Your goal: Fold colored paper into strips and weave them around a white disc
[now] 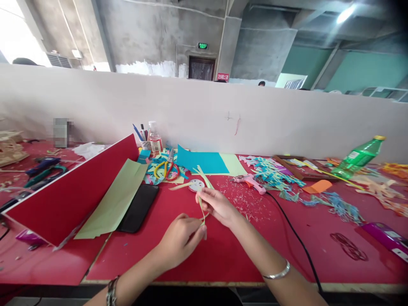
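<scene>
Circling the left wrist, a dark bracelet [111, 291] is seen at the near edge of the red table [236, 259], and the right wrist is ringed by a silver bangle [279, 272]. By the left hand [181, 238] the lower end of a thin green strip [201, 207] is pinched, thumb and forefinger pressed together; by the right hand [216, 204] its upper part is pinched just as tightly, so that the strip is held between the two over the table. Other pale strips [205, 176] are seen just past the right hand; whether they too are gripped cannot well be told, as the fingers overlap there. At the right, dark red loops [349, 246] are laid near a purple tool [387, 240]. At the left, a black phone [140, 208] is partly covered by green paper [111, 202], which is leaned on a red board [73, 191]. Beyond the hands are placed a white disc [196, 185], a pink glue gun [248, 182] among shreds, and scissors [167, 168] on paper scraps. Farther back, a blue sheet [205, 162], a clear bottle [155, 140] and a tilted green bottle [360, 157] are backed by a white partition [197, 110].
</scene>
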